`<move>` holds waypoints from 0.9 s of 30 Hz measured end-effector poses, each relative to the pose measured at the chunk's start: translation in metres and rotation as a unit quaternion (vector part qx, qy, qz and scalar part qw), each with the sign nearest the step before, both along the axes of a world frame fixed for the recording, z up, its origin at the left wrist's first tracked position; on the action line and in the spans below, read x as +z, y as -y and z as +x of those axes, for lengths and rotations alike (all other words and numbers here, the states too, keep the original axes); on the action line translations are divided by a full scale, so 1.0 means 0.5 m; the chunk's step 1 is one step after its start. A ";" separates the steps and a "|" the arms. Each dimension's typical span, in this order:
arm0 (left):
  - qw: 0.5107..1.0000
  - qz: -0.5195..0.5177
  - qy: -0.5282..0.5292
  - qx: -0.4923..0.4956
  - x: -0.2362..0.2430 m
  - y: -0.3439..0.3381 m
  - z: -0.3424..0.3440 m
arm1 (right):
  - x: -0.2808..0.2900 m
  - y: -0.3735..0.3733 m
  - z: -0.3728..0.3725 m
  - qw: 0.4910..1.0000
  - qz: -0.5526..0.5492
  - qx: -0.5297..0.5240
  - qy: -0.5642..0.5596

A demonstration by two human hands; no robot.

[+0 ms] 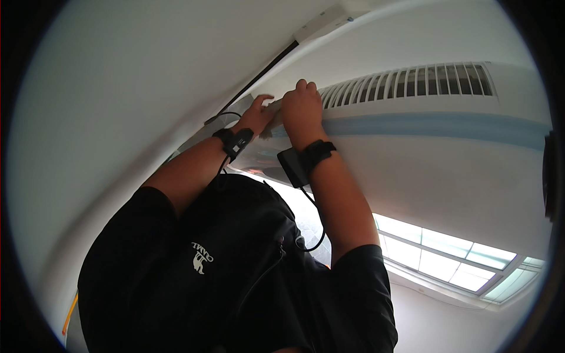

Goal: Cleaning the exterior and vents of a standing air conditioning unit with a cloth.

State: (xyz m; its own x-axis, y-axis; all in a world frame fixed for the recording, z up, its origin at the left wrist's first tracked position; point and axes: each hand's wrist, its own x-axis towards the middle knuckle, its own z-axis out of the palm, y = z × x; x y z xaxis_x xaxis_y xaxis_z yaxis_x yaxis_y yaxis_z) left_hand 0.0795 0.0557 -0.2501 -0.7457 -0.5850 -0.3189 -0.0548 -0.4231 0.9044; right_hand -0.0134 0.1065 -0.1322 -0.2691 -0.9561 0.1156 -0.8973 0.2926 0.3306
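So, that rag-like thing (pixel 272 116) looks drab grey-beige and kinda rumpled, with a scruffy lower end. It's between the hands, up by the left end of a white slatted vent (pixel 406 82) with dark gaps. Right hand (pixel 302 113) has its fingers curled tight, seemingly around it; left hand's (pixel 254 117) fingers are bent beside it, can't tell if they're gripping. Below the vent runs a pale blue band (pixel 435 125).

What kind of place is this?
Indoors, probably a room in a home or office; the frame can't settle which. Clues: a white unit with a slatted vent, likely an air conditioner, a plain pale wall and a bright paned window.
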 end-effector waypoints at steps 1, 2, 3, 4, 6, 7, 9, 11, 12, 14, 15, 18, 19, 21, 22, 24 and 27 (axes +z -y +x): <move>0.992 -0.117 0.039 0.003 0.015 0.000 -0.008 | 0.014 0.002 -0.001 0.998 0.053 -0.021 -0.021; 0.992 -0.117 0.036 0.003 0.013 -0.004 -0.022 | 0.026 0.000 0.001 0.992 0.107 -0.043 -0.041; 0.990 -0.137 0.004 -0.012 0.005 -0.010 -0.039 | 0.037 -0.008 0.006 0.992 0.107 -0.045 -0.044; 0.986 -0.160 -0.028 -0.023 -0.013 -0.006 -0.059 | 0.058 -0.005 0.018 0.974 0.198 -0.071 -0.085; 0.967 -0.240 -0.086 0.014 -0.064 -0.012 -0.092 | 0.057 0.003 0.025 0.946 0.282 -0.094 -0.130; 0.963 -0.254 -0.085 0.017 -0.063 -0.026 -0.097 | 0.039 0.000 0.027 0.934 0.305 -0.115 -0.145; 0.968 -0.234 -0.090 -0.026 -0.064 -0.033 -0.104 | 0.016 -0.007 0.018 0.921 0.327 -0.135 -0.162; 0.971 -0.220 -0.070 -0.058 -0.026 -0.050 -0.075 | 0.016 -0.019 0.020 0.918 0.347 -0.125 -0.146; 0.974 -0.205 -0.050 -0.083 -0.011 -0.055 -0.067 | 0.018 -0.022 0.019 0.919 0.343 -0.128 -0.144; 0.978 -0.186 -0.063 -0.073 -0.019 -0.068 -0.054 | 0.025 -0.032 0.036 0.909 0.383 -0.123 -0.113; 0.981 -0.166 -0.080 -0.063 -0.022 -0.072 -0.051 | 0.031 -0.033 0.037 0.909 0.383 -0.122 -0.110; 0.986 -0.114 -0.085 -0.089 -0.027 -0.085 -0.041 | 0.048 -0.039 0.052 0.909 0.380 -0.108 -0.132; 0.986 -0.112 -0.084 -0.091 -0.032 -0.084 -0.045 | 0.059 -0.035 0.053 0.904 0.395 -0.111 -0.118; 0.982 -0.141 -0.091 -0.090 -0.040 -0.076 -0.057 | 0.052 -0.034 0.043 0.899 0.410 -0.115 -0.105; 0.981 -0.140 -0.094 -0.091 -0.042 -0.078 -0.070 | 0.039 -0.041 0.027 0.916 0.359 -0.109 -0.142; 0.983 -0.048 -0.173 -0.043 -0.046 -0.071 -0.096 | 0.028 -0.031 0.003 0.930 0.303 -0.099 -0.182; 0.980 -0.010 -0.193 -0.046 -0.023 -0.057 -0.102 | 0.033 -0.008 -0.013 0.934 0.297 -0.118 -0.158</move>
State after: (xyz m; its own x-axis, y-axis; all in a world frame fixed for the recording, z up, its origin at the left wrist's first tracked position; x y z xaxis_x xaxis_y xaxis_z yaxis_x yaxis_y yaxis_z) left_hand 0.0285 0.0842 -0.2614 -0.8589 -0.5121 0.0081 0.2554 -0.4145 0.8735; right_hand -0.0200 0.1103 -0.1158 -0.5234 -0.7949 -0.3068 -0.6602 0.1507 0.7358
